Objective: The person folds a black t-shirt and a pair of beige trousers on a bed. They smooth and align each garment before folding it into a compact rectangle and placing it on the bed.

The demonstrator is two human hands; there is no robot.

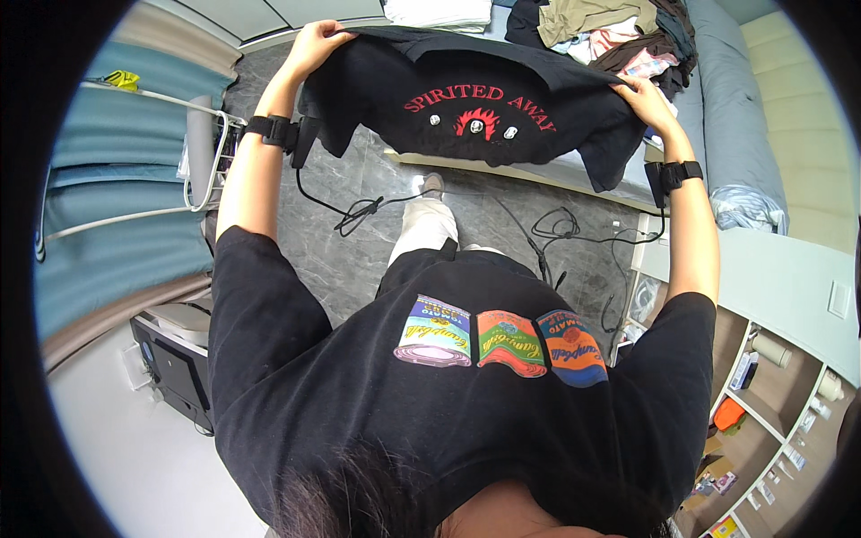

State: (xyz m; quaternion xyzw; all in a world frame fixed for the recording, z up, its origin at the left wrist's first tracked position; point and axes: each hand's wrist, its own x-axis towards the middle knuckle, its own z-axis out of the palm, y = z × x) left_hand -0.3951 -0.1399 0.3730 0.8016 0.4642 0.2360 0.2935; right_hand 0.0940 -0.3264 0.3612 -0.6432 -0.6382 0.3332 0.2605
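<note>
A black T-shirt with red lettering and a red flame print hangs stretched out between my two hands. My left hand pinches its upper edge at one shoulder. At the other shoulder my right hand grips the cloth, and the upper edge sags a little between them. Both short sleeves droop below the hands, and the lower part of the shirt hangs out of sight or folded behind the print. Each of my wrists wears a black strap with a small device and a cable.
Beyond the shirt, a heap of crumpled clothes lies on a bed beside folded white cloth. Black cables dangle before me above the grey floor. A white metal rack stands left; open shelves stand right.
</note>
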